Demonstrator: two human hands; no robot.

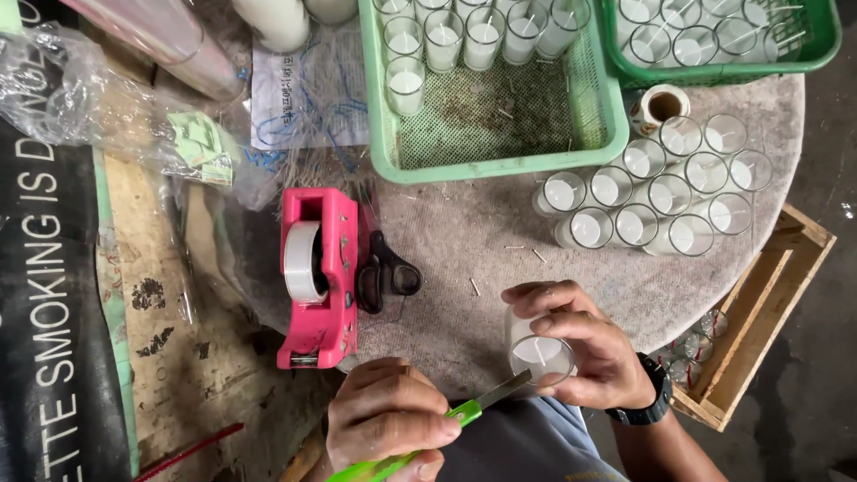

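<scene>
While the right hand [585,344] grips a glass candle cup [540,353], the left hand [388,419] is clenched on a green-handled knife [446,421] whose blade tip rests at the cup's rim.

The cup sits at the near table edge, wax and wick showing, so the work on it looks mid-way. At one o'clock from it, a cluster of filled cups [656,192] stands on the table, seemingly finished. At twelve o'clock the light green basket [500,165] is largely emptied, one row of cups [464,40] left at its far end. At ten o'clock sit black scissors [386,275] and a pink tape dispenser [319,277].
</scene>
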